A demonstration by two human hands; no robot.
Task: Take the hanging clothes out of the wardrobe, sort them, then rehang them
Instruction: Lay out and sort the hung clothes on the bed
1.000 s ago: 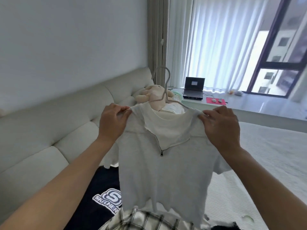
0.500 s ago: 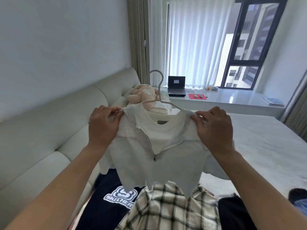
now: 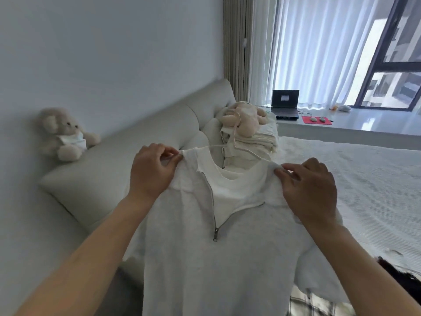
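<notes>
A pale grey short-sleeved top with a half-open metal zip hangs in front of me over the bed, on a thin white hanger whose hook rises behind the collar. My left hand pinches the top's left shoulder at the hanger's end. My right hand pinches the right shoulder. A checked garment and a dark garment lie on the bed below, mostly hidden by the top.
A white bed spreads to the right, with a padded headboard at the left. A plush bear sits on the headboard. Another plush toy lies on folded bedding. A laptop stands on the window ledge.
The view has swung left and closer, so the plush bear has come into sight. Both hands keep their hold on the top's shoulders; the top now covers the dark logo shirt below.
</notes>
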